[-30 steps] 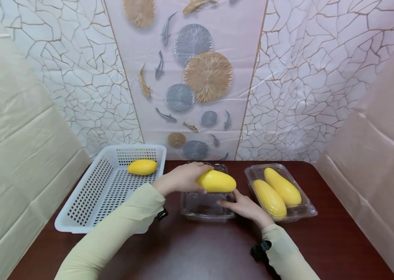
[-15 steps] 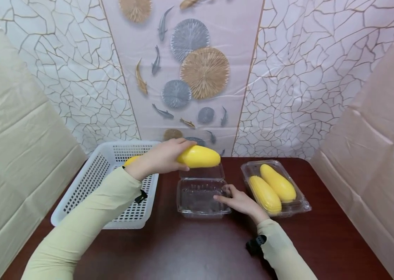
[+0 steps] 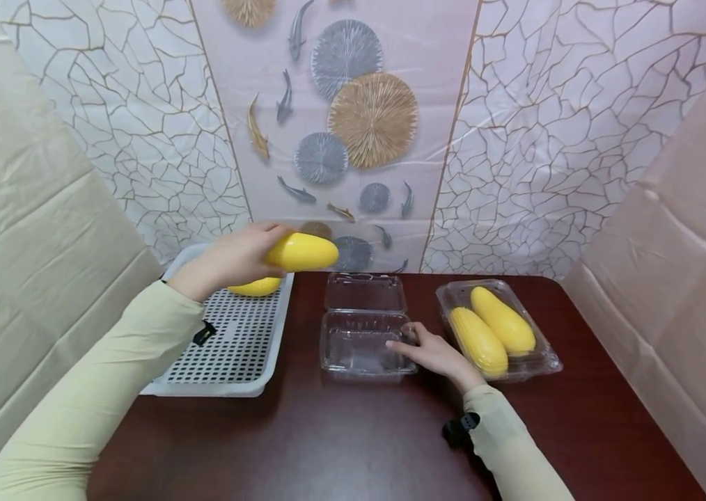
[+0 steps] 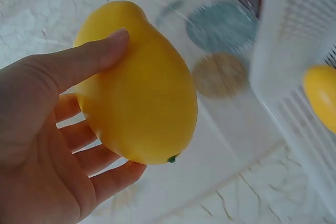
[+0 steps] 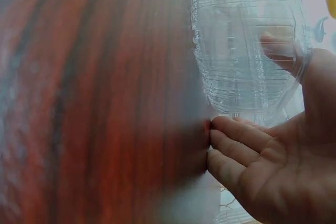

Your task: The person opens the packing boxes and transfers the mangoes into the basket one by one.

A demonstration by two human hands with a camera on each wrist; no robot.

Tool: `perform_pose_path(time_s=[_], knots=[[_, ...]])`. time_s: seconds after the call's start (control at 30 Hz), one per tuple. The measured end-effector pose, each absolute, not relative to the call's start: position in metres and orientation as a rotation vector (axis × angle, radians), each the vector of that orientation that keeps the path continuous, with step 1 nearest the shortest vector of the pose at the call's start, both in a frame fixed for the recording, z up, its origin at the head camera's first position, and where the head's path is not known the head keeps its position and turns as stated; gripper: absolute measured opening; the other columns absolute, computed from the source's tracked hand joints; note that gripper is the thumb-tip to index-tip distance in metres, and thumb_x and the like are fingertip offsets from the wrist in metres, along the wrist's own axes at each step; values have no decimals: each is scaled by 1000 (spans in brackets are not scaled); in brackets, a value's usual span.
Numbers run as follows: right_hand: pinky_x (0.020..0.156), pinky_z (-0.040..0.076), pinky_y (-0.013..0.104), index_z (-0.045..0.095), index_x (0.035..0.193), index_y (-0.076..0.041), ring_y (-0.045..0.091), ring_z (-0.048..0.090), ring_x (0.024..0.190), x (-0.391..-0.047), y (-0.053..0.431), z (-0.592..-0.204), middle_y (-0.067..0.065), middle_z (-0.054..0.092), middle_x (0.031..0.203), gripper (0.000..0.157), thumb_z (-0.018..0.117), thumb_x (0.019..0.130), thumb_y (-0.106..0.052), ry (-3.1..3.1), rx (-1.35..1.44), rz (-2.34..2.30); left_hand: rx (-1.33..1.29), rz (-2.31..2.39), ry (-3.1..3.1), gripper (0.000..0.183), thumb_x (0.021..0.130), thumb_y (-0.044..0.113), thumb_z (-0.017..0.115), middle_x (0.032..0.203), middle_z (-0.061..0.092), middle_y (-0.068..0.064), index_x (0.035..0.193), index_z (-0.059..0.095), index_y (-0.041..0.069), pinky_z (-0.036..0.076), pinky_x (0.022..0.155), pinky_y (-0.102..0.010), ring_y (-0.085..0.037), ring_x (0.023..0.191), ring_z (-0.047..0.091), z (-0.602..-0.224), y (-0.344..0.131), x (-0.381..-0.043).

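Observation:
My left hand [image 3: 234, 257] holds a smooth yellow mango [image 3: 304, 252] above the back of the white basket. In the left wrist view, the thumb lies across the mango [image 4: 142, 93], with the fingers behind it and a green stem spot at its lower end. My right hand [image 3: 437, 353] rests at the right side of an open clear plastic clamshell box [image 3: 359, 348]. Its thumb reaches over the rim; the right wrist view shows the other fingers [image 5: 236, 145] fairly straight beside the wall, tips down at the table. The box's lid [image 3: 365, 292] lies folded back.
The white perforated basket [image 3: 268, 365] stands on the left with another yellow mango [image 3: 257, 286] inside, partly hidden by my left hand. On the right sits a clear plastic box [image 3: 550, 365] containing two long yellow fruits [image 3: 503, 321]. A patterned cloth [image 3: 378, 209] hangs behind the dark red table [image 3: 340, 445].
My left hand has carried the mango left and up, from over the clamshell box toward the basket. The right hand stays at the box's right side.

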State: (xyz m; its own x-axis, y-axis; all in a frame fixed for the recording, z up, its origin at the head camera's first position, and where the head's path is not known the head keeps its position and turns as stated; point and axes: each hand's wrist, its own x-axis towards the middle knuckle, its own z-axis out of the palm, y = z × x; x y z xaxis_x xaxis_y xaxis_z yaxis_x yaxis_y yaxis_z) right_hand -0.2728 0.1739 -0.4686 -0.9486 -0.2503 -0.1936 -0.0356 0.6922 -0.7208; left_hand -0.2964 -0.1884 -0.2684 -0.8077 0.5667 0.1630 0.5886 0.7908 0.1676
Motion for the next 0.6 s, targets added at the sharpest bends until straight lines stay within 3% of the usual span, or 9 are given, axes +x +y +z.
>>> perform_pose_path(time_s=[0.23, 0.6], knots=[[104, 41, 57, 36, 150, -1, 39, 49, 133, -275, 176, -466, 27, 44, 150, 88, 57, 93, -65, 2643, -232, -1093, -747, -241, -2944, 72, 84, 19, 82, 128, 59, -21, 145, 48, 1, 48, 89, -55, -37, 107, 60, -271, -228, -303], [105, 40, 57, 36, 150, -2, 40, 47, 135, -275, 173, -470, 27, 44, 151, 86, 58, 93, -63, 2644, -225, -1086, -541, -257, -3014, 76, 81, 13, 82, 129, 57, -26, 146, 46, -1, 46, 92, -61, -41, 110, 58, -279, -268, -302]])
